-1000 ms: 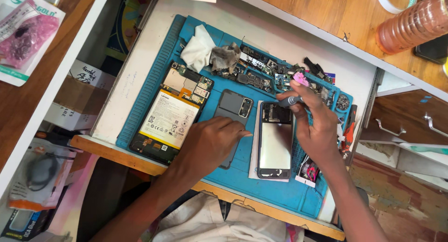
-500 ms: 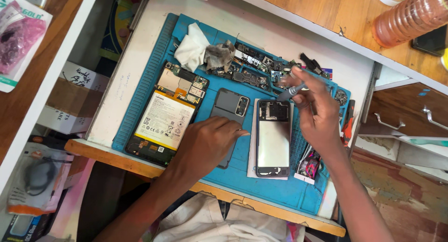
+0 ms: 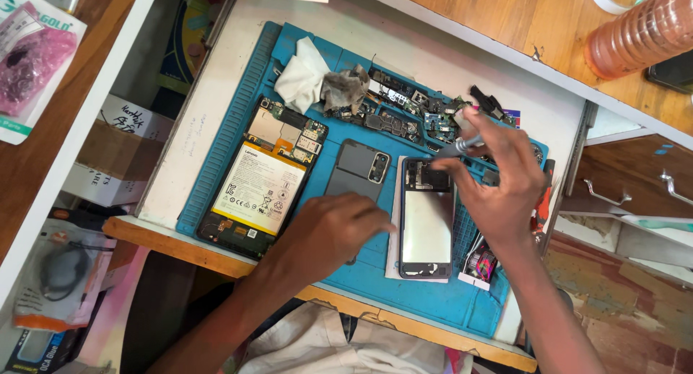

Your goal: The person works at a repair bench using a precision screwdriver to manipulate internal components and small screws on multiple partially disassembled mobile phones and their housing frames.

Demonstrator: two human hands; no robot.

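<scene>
The right hand (image 3: pixel 498 183) is pinching a small tool (image 3: pixel 462 144) in its fingers, above the phone frame (image 3: pixel 426 219). The left hand (image 3: pixel 332 229) is lying flat, fingers open, on the grey cover (image 3: pixel 357 170). Both are sitting on the blue mat (image 3: pixel 238 128), beside the open phone (image 3: pixel 261 177).

I see a white counter (image 3: pixel 216 107) with a wooden front edge carrying a blue work mat (image 3: pixel 426 294). On the mat lie an opened phone with its battery showing (image 3: pixel 260 175), a grey back cover (image 3: pixel 357 170), a phone frame (image 3: pixel 426 219) on white paper, a crumpled cloth (image 3: pixel 303 78) and loose circuit parts (image 3: pixel 393 114).
</scene>
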